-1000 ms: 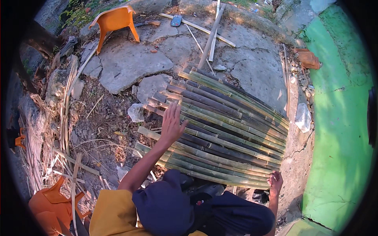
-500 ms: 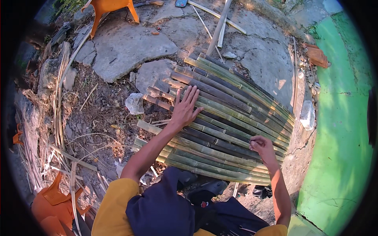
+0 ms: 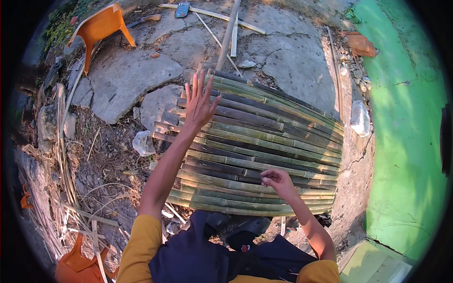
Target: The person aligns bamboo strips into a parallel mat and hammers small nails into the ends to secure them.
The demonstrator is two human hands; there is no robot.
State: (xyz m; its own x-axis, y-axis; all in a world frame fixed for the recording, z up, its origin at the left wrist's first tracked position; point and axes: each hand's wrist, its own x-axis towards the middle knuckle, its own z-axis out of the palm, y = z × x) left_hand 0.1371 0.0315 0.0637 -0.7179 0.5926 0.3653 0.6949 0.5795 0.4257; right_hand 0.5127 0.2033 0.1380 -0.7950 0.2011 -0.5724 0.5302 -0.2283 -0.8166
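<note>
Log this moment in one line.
left hand: spread, over bamboo strips | right hand: curled, over bamboo strips, grip unclear | orange chair: upper left

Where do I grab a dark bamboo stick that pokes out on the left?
Probably pinch the bamboo stick's left end, coming from the left: that end pokes out past most others, while the rest lies close between them.

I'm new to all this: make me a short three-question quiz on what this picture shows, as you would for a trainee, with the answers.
1. True or false: the left hand is clenched into a fist.
2. What is directly beneath the right hand? A) a stack of bricks; B) bamboo lengths; C) a coil of rope.
3. Fill in: the plastic chair at the picture's upper left is ____.

Key: 1. False; its fingers are spread. 2. B. 3. Orange.
</note>
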